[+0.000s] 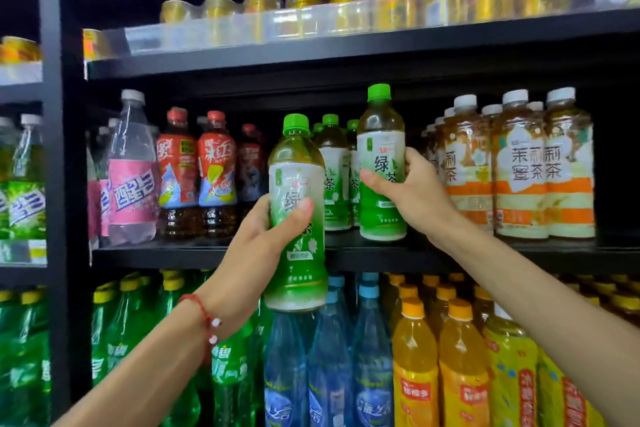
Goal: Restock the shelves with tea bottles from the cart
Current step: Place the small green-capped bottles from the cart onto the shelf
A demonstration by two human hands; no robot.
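My right grip (412, 191) held one green tea bottle (381, 156) upright at the front edge of the middle shelf (207, 253). My left grip (273, 229) held a second bottle (298, 184) at its 8 o'clock, off the shelf. I judged it best to seat the first label-forward before raising the second.

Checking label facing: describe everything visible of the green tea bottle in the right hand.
The green tea bottle is clear plastic, green cap, brownish tea showing above a white and green label whose Chinese characters face out. It stands upright, base at the middle shelf's front edge, before matching bottles. The right hand grips its middle.
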